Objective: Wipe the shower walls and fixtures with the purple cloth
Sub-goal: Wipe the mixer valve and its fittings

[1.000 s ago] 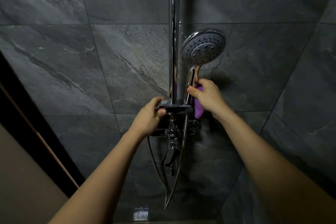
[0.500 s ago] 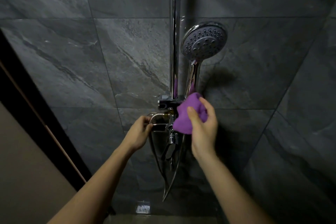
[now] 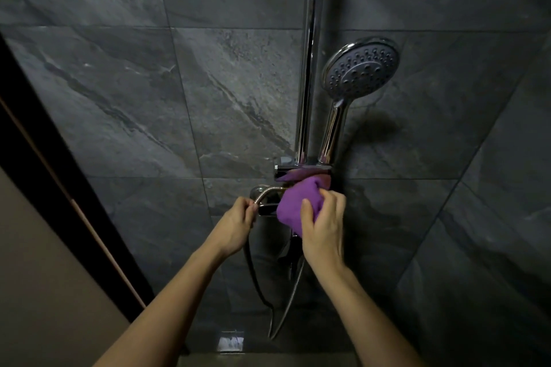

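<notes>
The bunched purple cloth [image 3: 299,202] is pressed against the chrome mixer valve, just under the slider bracket [image 3: 302,169]. My right hand [image 3: 323,225] is shut on the cloth from the right and below. My left hand [image 3: 238,223] pinches the metal hose [image 3: 264,194] where it curves out of the valve's left end. The hand shower [image 3: 360,70] sits upright in the bracket beside the chrome riser rail [image 3: 308,68]. Most of the valve body is hidden behind the cloth and my hands.
Dark grey stone tiles [image 3: 179,92] cover the wall ahead and the side wall [image 3: 492,232] on the right. The hose loops down below the valve [image 3: 286,307]. A dark door frame [image 3: 59,176] runs diagonally on the left. A small drain [image 3: 229,341] glints on the floor.
My right hand brought the cloth down from the hand shower's handle to the valve under the bracket. My left hand dropped from the bracket's left end to the hose.
</notes>
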`<action>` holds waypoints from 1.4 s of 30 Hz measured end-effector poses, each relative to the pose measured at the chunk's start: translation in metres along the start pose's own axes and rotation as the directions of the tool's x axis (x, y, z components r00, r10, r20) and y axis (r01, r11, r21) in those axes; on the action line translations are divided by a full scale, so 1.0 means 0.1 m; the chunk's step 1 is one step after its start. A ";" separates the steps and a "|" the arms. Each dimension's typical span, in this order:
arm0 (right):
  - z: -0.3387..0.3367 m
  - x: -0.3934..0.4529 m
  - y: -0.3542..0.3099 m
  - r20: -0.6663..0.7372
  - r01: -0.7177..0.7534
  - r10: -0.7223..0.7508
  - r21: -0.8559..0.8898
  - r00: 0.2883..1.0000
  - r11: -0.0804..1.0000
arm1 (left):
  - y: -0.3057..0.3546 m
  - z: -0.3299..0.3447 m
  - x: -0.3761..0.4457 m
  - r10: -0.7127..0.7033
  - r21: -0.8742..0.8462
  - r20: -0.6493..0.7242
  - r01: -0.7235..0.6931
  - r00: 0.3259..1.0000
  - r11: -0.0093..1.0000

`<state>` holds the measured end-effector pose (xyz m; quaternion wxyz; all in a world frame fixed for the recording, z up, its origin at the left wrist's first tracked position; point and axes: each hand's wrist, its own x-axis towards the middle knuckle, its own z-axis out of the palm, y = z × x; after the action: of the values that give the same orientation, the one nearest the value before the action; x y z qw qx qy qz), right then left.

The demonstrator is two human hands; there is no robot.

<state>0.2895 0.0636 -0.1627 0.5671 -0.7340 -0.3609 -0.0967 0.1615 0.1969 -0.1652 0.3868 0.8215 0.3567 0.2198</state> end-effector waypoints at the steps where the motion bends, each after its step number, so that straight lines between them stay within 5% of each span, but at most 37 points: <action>1: 0.03 0.00 -0.01 -0.061 -0.024 0.024 0.000 0.998 1.000 | 0.00 -0.01 -0.01 0.003 -0.001 0.012 -0.003 1.000 1.000; 3: 0.09 -0.01 -0.07 -0.148 0.017 -0.026 -0.062 0.989 0.998 | -0.02 -0.02 -0.01 0.019 0.020 0.029 -0.020 0.999 1.000; 7: 0.26 -0.09 -0.19 0.014 0.089 -0.091 -0.404 0.996 0.910 | -0.10 -0.08 0.03 0.070 0.042 0.071 -0.073 0.995 0.996; 9: 0.28 -0.15 -0.12 0.020 0.069 -0.067 -0.435 0.998 0.898 | -0.10 -0.07 0.04 0.072 0.009 0.080 -0.073 0.994 0.997; 15: 0.24 -0.21 -0.12 -0.092 -0.243 0.231 -0.150 0.968 0.958 | -0.37 -0.18 -0.01 0.114 -0.013 0.192 -0.113 0.975 0.993; 18: 0.17 -0.17 -0.27 -0.276 -0.320 0.305 -0.009 0.911 0.947 | -0.53 -0.29 -0.01 0.128 -0.042 0.194 -0.122 0.973 0.992; 20: 0.20 -0.19 -0.37 -0.329 -0.172 0.133 -0.091 0.935 0.981 | -0.58 -0.37 0.02 0.138 -0.062 0.187 -0.128 0.973 0.990; 23: 0.33 -0.22 -0.30 -0.033 0.134 -0.157 -0.368 0.987 0.920 | -0.64 -0.46 0.08 0.137 -0.077 0.186 -0.124 0.973 0.989; 25: 0.36 -0.22 -0.13 0.117 0.268 -0.241 -0.468 0.963 0.842 | -0.68 -0.51 0.11 0.130 -0.066 0.175 -0.121 0.976 0.991; 28: 0.30 -0.26 0.02 0.114 0.270 -0.246 -0.356 0.963 0.895 | -0.71 -0.63 0.12 0.116 -0.027 0.148 -0.114 0.982 0.993; 32: 0.26 -0.31 0.00 -0.069 -0.015 0.009 -0.092 0.998 0.996 | -0.70 -0.79 0.05 0.095 0.055 0.091 -0.100 0.991 0.993; 36: 0.17 -0.29 0.01 -0.251 -0.416 0.458 0.205 0.852 0.886 | -0.60 -0.85 0.04 0.078 0.115 0.043 -0.082 0.996 0.990; 38: 0.13 -0.38 -0.13 -0.313 -0.331 0.393 0.232 0.865 0.915 | -0.57 -0.86 0.06 0.065 0.137 0.016 -0.067 0.998 0.988; 42: 0.23 -0.63 -0.39 -0.183 0.151 -0.130 0.107 0.975 0.983 | -0.52 -0.82 0.13 0.045 0.137 -0.042 -0.039 0.998 0.990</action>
<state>0.2132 0.0618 -0.1760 0.6314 -0.6600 -0.3656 -0.1789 0.0960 0.2689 -0.1555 0.3172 0.8482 0.3619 0.2214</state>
